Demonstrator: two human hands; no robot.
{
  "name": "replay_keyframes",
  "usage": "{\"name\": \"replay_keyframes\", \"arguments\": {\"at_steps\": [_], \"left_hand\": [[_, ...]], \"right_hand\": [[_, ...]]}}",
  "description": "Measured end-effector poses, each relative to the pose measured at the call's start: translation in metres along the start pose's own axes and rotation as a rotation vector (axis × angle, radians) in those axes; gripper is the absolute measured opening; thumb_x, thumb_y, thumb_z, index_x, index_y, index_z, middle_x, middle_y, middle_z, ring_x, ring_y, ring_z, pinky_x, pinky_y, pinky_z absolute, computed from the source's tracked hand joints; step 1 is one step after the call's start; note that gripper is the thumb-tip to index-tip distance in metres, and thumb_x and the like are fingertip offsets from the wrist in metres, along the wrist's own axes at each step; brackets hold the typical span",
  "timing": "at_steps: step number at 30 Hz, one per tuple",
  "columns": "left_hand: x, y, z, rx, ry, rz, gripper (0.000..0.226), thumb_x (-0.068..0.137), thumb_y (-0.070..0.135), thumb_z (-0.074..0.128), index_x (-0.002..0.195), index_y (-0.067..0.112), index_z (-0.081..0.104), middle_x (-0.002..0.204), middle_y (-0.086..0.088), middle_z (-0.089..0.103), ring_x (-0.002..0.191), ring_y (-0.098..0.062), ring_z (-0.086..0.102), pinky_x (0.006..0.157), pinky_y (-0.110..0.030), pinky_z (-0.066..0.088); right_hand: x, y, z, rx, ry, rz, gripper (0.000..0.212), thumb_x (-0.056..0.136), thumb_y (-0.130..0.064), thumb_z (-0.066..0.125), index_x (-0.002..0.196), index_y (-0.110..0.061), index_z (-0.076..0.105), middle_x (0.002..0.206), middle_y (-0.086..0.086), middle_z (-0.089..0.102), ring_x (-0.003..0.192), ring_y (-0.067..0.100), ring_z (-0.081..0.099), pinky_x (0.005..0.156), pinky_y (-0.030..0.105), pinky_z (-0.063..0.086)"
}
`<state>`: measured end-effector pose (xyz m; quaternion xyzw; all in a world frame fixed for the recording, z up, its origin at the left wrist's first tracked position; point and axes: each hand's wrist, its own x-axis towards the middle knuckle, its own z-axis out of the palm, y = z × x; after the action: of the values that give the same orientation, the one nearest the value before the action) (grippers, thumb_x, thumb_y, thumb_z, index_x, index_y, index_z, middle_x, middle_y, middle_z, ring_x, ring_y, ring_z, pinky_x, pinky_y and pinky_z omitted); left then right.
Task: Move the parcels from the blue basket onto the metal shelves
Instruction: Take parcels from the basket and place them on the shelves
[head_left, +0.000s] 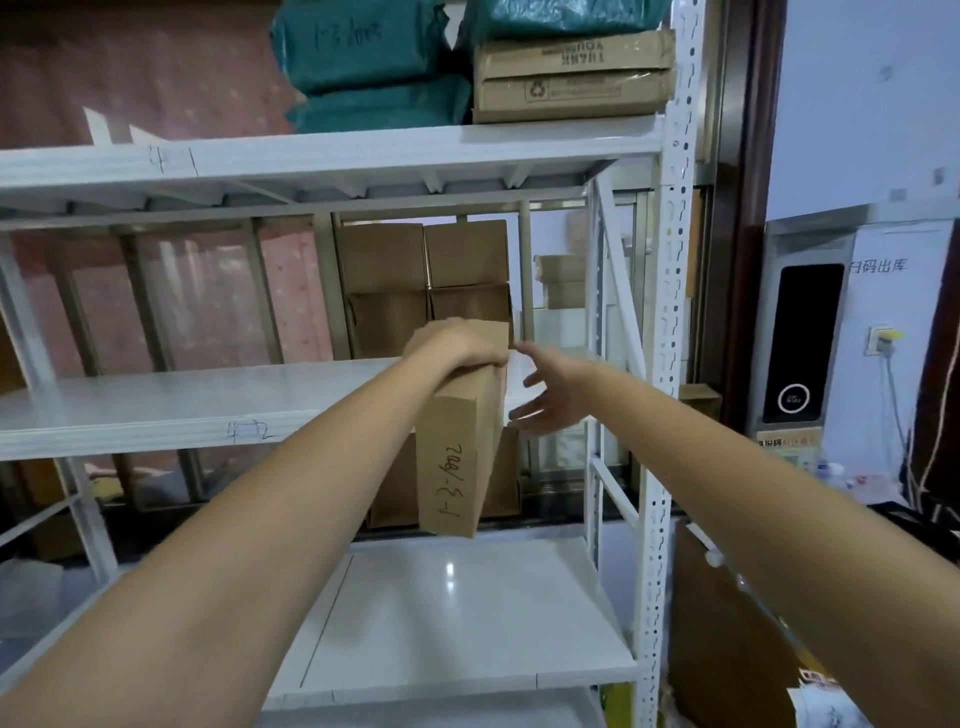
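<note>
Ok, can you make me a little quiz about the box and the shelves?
1. True or false: the left hand grips the top of the cardboard box.
2. What colour are the bags on the top shelf? A red, B green, C yellow.
3. Fill in: the right hand is ____, touching nothing clearly.

Key: 1 true; 2 B; 3 open.

I'm looking into a parcel pickup or storage room: white metal shelves (332, 156) hand-marked with slot numbers, green mailer bags (363, 62) and cardboard boxes (571, 78) stacked at the top shelf's right end, and a wall-mounted scanner terminal (802, 343) beside Chinese signage.
</note>
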<state>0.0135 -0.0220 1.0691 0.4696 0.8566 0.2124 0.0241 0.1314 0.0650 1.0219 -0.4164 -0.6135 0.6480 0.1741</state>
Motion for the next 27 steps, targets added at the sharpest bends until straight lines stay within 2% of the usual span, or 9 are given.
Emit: {"name": "replay_keyframes", "arguments": {"at_steps": [4, 7, 11, 14, 16, 18, 20, 22, 27], "left_hand": [[-0.010, 0.021, 0.006, 0.135, -0.061, 0.142, 0.043, 0.055, 0.049, 0.070, 0.073, 0.016, 0.049, 0.079, -0.003, 0.059, 0.072, -0.022, 0.060, 0.064, -0.033, 0.052], [-0.010, 0.027, 0.003, -0.076, -0.207, 0.239, 0.028, 0.075, 0.034, 0.072, 0.087, 0.013, 0.058, 0.087, -0.004, 0.060, 0.071, -0.019, 0.059, 0.069, -0.031, 0.055], [-0.013, 0.017, -0.014, -0.447, -0.402, 0.201, 0.059, 0.078, 0.049, 0.067, 0.123, 0.013, 0.053, 0.113, -0.002, 0.063, 0.086, -0.015, 0.068, 0.100, -0.041, 0.040], [-0.002, -0.008, -0.014, -0.710, -0.178, 0.097, 0.061, 0.083, 0.042, 0.061, 0.130, 0.008, 0.045, 0.117, -0.008, 0.066, 0.079, -0.017, 0.067, 0.072, -0.031, 0.051], [0.006, -0.030, -0.007, -0.736, -0.106, -0.014, 0.054, 0.082, 0.041, 0.058, 0.125, 0.010, 0.049, 0.118, -0.008, 0.065, 0.093, -0.020, 0.063, 0.071, -0.029, 0.048], [0.007, -0.047, -0.004, -0.834, -0.305, -0.160, 0.047, 0.076, 0.047, 0.064, 0.110, 0.015, 0.057, 0.116, -0.009, 0.064, 0.102, -0.027, 0.061, 0.077, -0.036, 0.048], [0.005, -0.055, -0.004, -1.019, -0.487, -0.255, 0.049, 0.070, 0.047, 0.073, 0.105, 0.016, 0.057, 0.099, -0.016, 0.070, 0.088, -0.035, 0.068, 0.072, -0.044, 0.054], [0.005, -0.056, -0.003, -1.108, -0.498, -0.238, 0.045, 0.073, 0.043, 0.073, 0.105, 0.017, 0.055, 0.085, -0.015, 0.072, 0.075, -0.033, 0.071, 0.063, -0.041, 0.056], [0.006, -0.062, -0.004, -1.184, -0.386, -0.289, 0.039, 0.076, 0.041, 0.069, 0.102, 0.017, 0.053, 0.094, -0.011, 0.063, 0.086, -0.029, 0.062, 0.065, -0.037, 0.050]], "right_hand": [[-0.011, -0.009, 0.017, 0.185, -0.120, -0.002, 0.097, 0.062, -0.077, 0.066, 0.128, -0.007, 0.050, 0.127, 0.017, 0.057, 0.105, 0.039, 0.061, 0.071, 0.046, 0.060], [-0.013, 0.003, 0.013, 0.241, -0.073, -0.072, 0.090, 0.059, -0.076, 0.069, 0.115, -0.007, 0.061, 0.103, 0.014, 0.067, 0.091, 0.032, 0.069, 0.076, 0.040, 0.059], [-0.016, 0.022, -0.008, 0.211, -0.044, -0.195, 0.064, 0.074, -0.070, 0.058, 0.105, -0.014, 0.065, 0.087, 0.014, 0.072, 0.074, 0.031, 0.071, 0.065, 0.040, 0.060], [-0.023, 0.025, -0.023, 0.340, -0.003, -0.207, 0.044, 0.081, -0.058, 0.050, 0.094, -0.017, 0.059, 0.062, 0.010, 0.069, 0.052, 0.027, 0.067, 0.051, 0.034, 0.055], [-0.026, 0.023, -0.032, 0.398, -0.005, -0.246, 0.042, 0.084, -0.057, 0.046, 0.090, -0.018, 0.057, 0.060, 0.010, 0.068, 0.051, 0.026, 0.067, 0.048, 0.032, 0.054], [-0.027, 0.021, -0.038, 0.402, -0.001, -0.263, 0.042, 0.086, -0.058, 0.043, 0.092, -0.018, 0.056, 0.060, 0.009, 0.067, 0.051, 0.025, 0.067, 0.047, 0.030, 0.054], [-0.027, 0.020, -0.040, 0.392, 0.013, -0.236, 0.042, 0.085, -0.059, 0.044, 0.090, -0.018, 0.055, 0.059, 0.009, 0.065, 0.051, 0.024, 0.066, 0.046, 0.026, 0.052], [-0.025, 0.019, -0.039, 0.379, 0.031, -0.180, 0.044, 0.082, -0.061, 0.047, 0.088, -0.018, 0.054, 0.061, 0.008, 0.064, 0.054, 0.024, 0.066, 0.045, 0.023, 0.050], [-0.012, 0.006, -0.028, 0.346, 0.007, -0.143, 0.046, 0.080, -0.060, 0.053, 0.098, -0.017, 0.056, 0.073, 0.010, 0.065, 0.061, 0.025, 0.068, 0.048, 0.025, 0.054]]}}
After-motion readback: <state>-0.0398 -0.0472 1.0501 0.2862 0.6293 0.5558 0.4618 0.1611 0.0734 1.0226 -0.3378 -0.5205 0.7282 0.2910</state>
